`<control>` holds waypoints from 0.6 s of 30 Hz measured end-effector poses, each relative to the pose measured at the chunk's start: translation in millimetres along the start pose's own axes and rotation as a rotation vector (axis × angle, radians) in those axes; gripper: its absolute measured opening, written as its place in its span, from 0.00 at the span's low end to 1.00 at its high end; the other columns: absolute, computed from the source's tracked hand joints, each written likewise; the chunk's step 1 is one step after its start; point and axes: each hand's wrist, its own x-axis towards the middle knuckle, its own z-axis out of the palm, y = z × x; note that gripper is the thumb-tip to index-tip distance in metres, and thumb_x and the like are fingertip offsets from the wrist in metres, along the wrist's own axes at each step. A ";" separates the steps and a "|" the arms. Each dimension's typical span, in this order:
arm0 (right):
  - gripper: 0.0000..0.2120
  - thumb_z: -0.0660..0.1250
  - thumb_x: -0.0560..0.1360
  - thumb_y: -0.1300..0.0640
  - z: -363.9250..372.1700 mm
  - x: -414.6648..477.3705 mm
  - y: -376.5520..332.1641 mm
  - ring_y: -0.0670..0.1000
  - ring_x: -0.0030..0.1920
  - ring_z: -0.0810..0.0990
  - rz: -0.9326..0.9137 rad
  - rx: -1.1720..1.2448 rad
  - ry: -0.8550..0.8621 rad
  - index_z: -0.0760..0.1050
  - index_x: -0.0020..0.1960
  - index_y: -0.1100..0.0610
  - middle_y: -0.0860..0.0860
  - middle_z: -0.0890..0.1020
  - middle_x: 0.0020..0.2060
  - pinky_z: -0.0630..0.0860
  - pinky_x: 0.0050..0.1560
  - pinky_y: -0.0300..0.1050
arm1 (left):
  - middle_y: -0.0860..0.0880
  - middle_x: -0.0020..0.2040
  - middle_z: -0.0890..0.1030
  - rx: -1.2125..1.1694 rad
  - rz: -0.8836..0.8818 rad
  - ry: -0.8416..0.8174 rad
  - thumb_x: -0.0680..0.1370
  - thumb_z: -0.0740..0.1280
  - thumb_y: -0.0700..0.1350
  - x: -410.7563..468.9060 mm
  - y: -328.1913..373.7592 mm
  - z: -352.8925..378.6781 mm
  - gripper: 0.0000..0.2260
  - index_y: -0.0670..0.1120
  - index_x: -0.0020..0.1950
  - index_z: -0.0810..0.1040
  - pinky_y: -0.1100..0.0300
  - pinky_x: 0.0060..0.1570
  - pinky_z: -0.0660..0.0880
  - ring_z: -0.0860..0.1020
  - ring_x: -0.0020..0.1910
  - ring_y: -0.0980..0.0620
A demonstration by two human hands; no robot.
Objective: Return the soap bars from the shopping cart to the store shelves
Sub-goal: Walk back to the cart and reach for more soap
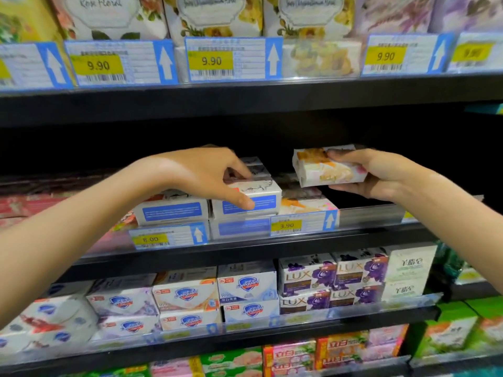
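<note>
1. Nearest, at the bottom, a low shelf [245,357] carries red, pink and green packs.
2. Above it, the next shelf [272,326] holds white soap boxes with blue shield logos on the left and purple Lux boxes [310,278] on the right.
3. Both bare forearms reach up from the lower corners to the middle shelf [245,247], which bears price tags reading 8.00 and 3.90.
4. The left hand [206,175] is curled over a white box with a blue label [261,197]; fingers lie on top and the thumb presses its front. The box sits on top of another, touching a matching box [171,210] on its left.
5. The right hand [370,172] pinches a soap bar [321,167] in white and orange wrap, held tilted in the air above the shelf, over a like-coloured bar [304,205] lying behind the 3.90 tag.
6. Farthest up, the top shelf [245,93] shows floral boxes and tags reading 9.90.
</note>
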 end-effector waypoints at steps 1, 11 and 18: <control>0.05 0.70 0.71 0.61 0.4 2.0 1.1 0.48 0.32 0.84 0.002 0.002 0.005 0.75 0.46 0.58 0.51 0.84 0.30 0.81 0.31 0.45 | 0.60 0.56 0.72 -0.007 0.005 0.007 0.72 0.66 0.61 -0.8 -0.8 1.2 0.25 0.55 0.67 0.72 0.73 0.44 0.67 0.71 0.51 0.61; 0.05 0.71 0.71 0.61 -1.6 18.8 7.0 0.50 0.31 0.84 0.036 -0.017 0.019 0.76 0.45 0.57 0.53 0.84 0.34 0.81 0.29 0.44 | 0.60 0.61 0.72 -0.103 -0.039 -0.005 0.63 0.64 0.68 -6.1 -8.8 1.1 0.27 0.62 0.60 0.74 0.59 0.62 0.70 0.72 0.58 0.60; 0.02 0.67 0.75 0.60 10.0 60.8 -0.7 0.51 0.39 0.80 0.095 -0.083 -0.014 0.74 0.45 0.57 0.54 0.80 0.40 0.80 0.29 0.46 | 0.55 0.77 0.55 -0.110 -0.182 0.022 0.73 0.49 0.68 25.6 8.6 20.6 0.33 0.56 0.76 0.55 0.55 0.72 0.54 0.56 0.75 0.52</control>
